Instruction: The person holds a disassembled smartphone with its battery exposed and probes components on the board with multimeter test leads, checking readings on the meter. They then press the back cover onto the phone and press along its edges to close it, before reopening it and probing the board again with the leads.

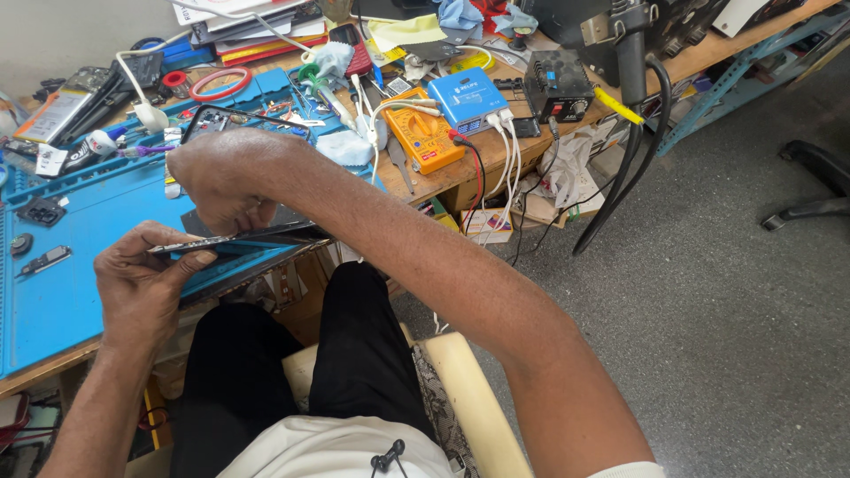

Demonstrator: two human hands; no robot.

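L hand (142,283) pinches the near end of a thin dark phone panel (239,237), held edge-on just above the blue mat (80,301). R hand (221,181) curls over the panel's top, fingers pressed on it (tips hidden, can't tell more). Opened phone (243,124) lies behind, orange multimeter (425,137) w/ leads further right.

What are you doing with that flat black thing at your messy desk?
A person sits at a cluttered workbench covered by a blue work mat. Both hands hold a thin, flat dark phone panel edge-on above the mat: the left hand grips its near end, and the right hand pinches it from above. An opened phone lies further back, beside an orange meter and a blue box with cables.
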